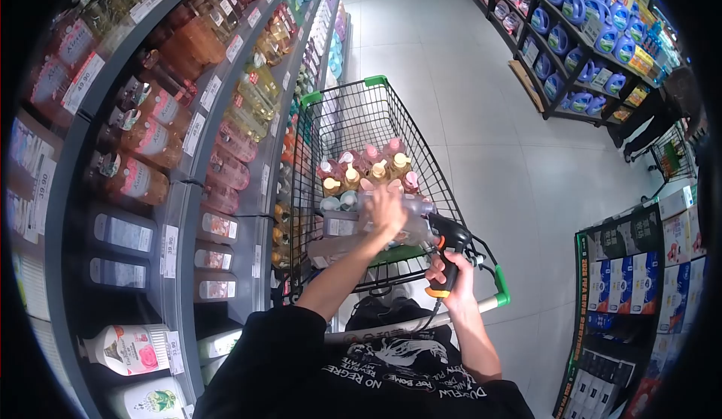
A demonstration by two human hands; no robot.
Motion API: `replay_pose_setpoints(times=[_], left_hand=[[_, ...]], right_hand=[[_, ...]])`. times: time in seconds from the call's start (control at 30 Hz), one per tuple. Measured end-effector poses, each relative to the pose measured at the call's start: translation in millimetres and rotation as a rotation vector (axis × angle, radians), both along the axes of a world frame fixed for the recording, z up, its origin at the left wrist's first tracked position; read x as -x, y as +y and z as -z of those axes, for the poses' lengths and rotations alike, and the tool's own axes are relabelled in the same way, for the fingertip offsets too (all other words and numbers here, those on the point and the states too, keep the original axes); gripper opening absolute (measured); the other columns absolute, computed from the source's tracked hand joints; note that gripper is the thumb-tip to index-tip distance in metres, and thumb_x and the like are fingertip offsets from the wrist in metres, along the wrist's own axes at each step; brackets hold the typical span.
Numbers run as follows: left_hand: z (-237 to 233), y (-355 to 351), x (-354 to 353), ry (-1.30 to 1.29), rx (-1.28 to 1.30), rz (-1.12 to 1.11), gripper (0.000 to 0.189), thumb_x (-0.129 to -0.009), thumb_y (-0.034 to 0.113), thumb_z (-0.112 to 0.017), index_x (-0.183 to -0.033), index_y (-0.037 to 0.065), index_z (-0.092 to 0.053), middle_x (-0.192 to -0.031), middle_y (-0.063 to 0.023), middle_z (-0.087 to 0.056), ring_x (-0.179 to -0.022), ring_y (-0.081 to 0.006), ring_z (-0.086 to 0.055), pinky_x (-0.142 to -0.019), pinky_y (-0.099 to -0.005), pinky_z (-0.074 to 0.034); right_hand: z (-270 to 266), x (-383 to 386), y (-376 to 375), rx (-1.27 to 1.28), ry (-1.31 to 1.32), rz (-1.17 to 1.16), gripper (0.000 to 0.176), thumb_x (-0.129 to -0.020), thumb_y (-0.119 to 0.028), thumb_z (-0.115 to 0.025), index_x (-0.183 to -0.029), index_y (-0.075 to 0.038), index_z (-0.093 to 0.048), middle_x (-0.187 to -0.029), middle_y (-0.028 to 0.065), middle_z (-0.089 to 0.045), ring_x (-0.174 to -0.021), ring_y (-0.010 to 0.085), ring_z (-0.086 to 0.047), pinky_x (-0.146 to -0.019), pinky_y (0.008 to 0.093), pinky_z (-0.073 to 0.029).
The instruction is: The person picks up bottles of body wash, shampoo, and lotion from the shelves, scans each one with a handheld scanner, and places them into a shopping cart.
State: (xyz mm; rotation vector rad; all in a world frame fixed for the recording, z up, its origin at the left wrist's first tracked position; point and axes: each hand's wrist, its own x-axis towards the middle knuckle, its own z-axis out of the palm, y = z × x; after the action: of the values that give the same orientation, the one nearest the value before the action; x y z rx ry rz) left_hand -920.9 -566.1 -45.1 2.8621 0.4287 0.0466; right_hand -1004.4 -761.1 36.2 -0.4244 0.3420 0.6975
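My right hand (451, 275) is wrapped round the grip of a black and orange barcode scanner (450, 237), its head angled toward the bottles. A cord hangs from its base. My left hand (386, 212), a little blurred, is closed on a clear bottle (415, 227) in front of the scanner's head. Behind it, pump bottles (378, 169) with cream, pink and white tops stand upright in the black wire shopping cart (430, 160). More bottles lie on their sides in the cart's near part, partly hidden by my left forearm.
Shelves (177, 186) of bottles and price tags run close along the left. The cart's handle (492, 301) is right before my body. Across the tiled floor (489, 178) stands a rack (575, 51) of blue detergent jugs. Boxed goods (620, 284) are at lower right; a person (662, 103) stands beyond.
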Motion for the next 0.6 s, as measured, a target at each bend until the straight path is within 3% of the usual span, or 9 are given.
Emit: replay_pose_setpoints(times=[0.03,0.1,0.2,0.23,0.3,0.37,0.43,0.53,0.6], left_hand=[[12.2,15.5,3.1,0.0,0.057,-0.18,0.056,-0.075,0.025,-0.072,-0.124,0.005,-0.053,-0.137,-0.0213,-0.037,-0.123,-0.0378,-0.043,-0.102,-0.0454,-0.04],[30.6,41.4,10.7,0.147,0.479,-0.304,0.063,-0.072,0.03,-0.075,-0.127,0.009,-0.052,-0.136,-0.0222,-0.04,-0.124,-0.0402,-0.043,-0.104,-0.0439,-0.038],[59.7,68.8,27.7,0.094,0.468,0.015,0.063,-0.07,0.031,-0.074,-0.127,0.015,-0.054,-0.128,-0.0209,-0.052,-0.116,-0.0365,-0.053,-0.098,-0.0418,-0.045],[30.8,75.8,31.6,0.16,0.613,-0.028,0.057,-0.071,0.03,-0.073,-0.123,0.012,-0.058,-0.117,-0.0196,-0.061,-0.109,-0.0325,-0.06,-0.095,-0.0422,-0.047],[53.5,101.4,47.2,-0.047,0.829,0.056,0.041,-0.074,0.026,-0.07,-0.11,0.006,-0.065,-0.105,-0.0156,-0.069,-0.094,-0.0267,-0.068,-0.083,-0.0368,-0.052],[21.6,107.7,84.0,-0.116,0.852,0.014,0.037,-0.074,0.024,-0.068,-0.107,0.006,-0.066,-0.096,-0.0152,-0.07,-0.087,-0.0278,-0.069,-0.077,-0.0364,-0.054],[-6.6,108.0,127.4,-0.032,0.667,-0.048,0.035,-0.075,0.02,-0.065,-0.107,0.007,-0.066,-0.087,-0.0178,-0.069,-0.082,-0.0302,-0.068,-0.073,-0.0385,-0.053],[-0.9,107.4,185.9,-0.043,0.489,-0.06,0.031,-0.076,0.018,-0.062,-0.105,0.007,-0.067,-0.083,-0.0195,-0.067,-0.076,-0.0332,-0.067,-0.071,-0.0404,-0.053],[7.4,116.3,196.4,0.345,0.413,-0.037,0.031,-0.078,0.018,-0.062,-0.106,0.006,-0.064,-0.079,-0.0149,-0.067,-0.078,-0.034,-0.066,-0.072,-0.0439,-0.052]], right_hand=[[0.2,-0.4,-0.5,0.0,-0.005,-0.007,0.035,-0.085,-0.016,-0.054,-0.118,-0.006,-0.051,-0.062,0.0019,-0.047,-0.045,0.0116,-0.04,-0.06,0.0292,-0.041],[2.1,0.2,-0.9,-0.012,-0.011,-0.008,0.035,-0.085,-0.016,-0.054,-0.118,-0.006,-0.051,-0.063,0.0022,-0.046,-0.046,0.0116,-0.04,-0.06,0.0289,-0.041],[5.4,0.3,-2.6,0.008,0.002,-0.024,0.036,-0.084,-0.017,-0.055,-0.118,-0.006,-0.052,-0.063,0.0013,-0.044,-0.045,0.0114,-0.038,-0.058,0.0282,-0.04],[7.3,0.4,-2.4,0.018,0.016,-0.035,0.036,-0.084,-0.017,-0.055,-0.118,-0.006,-0.052,-0.063,0.0011,-0.043,-0.045,0.0112,-0.037,-0.057,0.0276,-0.04],[7.2,0.3,-1.1,0.016,-0.003,-0.069,0.036,-0.083,-0.019,-0.056,-0.117,-0.007,-0.053,-0.062,0.001,-0.044,-0.045,0.0109,-0.037,-0.056,0.0265,-0.039],[0.0,1.5,4.7,0.141,0.002,-0.117,0.034,-0.082,-0.019,-0.057,-0.114,-0.008,-0.054,-0.061,0.0012,-0.044,-0.045,0.0106,-0.037,-0.055,0.0267,-0.04],[-0.2,4.9,10.3,0.301,-0.043,-0.211,0.031,-0.083,-0.019,-0.057,-0.112,-0.008,-0.052,-0.062,0.0024,-0.047,-0.046,0.0126,-0.042,-0.057,0.0295,-0.044],[7.6,8.8,16.1,0.483,-0.089,-0.339,0.029,-0.083,-0.018,-0.057,-0.11,-0.008,-0.052,-0.062,0.0033,-0.048,-0.046,0.0143,-0.045,-0.054,0.0313,-0.045],[12.7,11.2,20.0,0.476,-0.139,-0.361,0.029,-0.084,-0.018,-0.058,-0.11,-0.008,-0.052,-0.063,0.0033,-0.049,-0.047,0.0143,-0.046,-0.052,0.0314,-0.044]])
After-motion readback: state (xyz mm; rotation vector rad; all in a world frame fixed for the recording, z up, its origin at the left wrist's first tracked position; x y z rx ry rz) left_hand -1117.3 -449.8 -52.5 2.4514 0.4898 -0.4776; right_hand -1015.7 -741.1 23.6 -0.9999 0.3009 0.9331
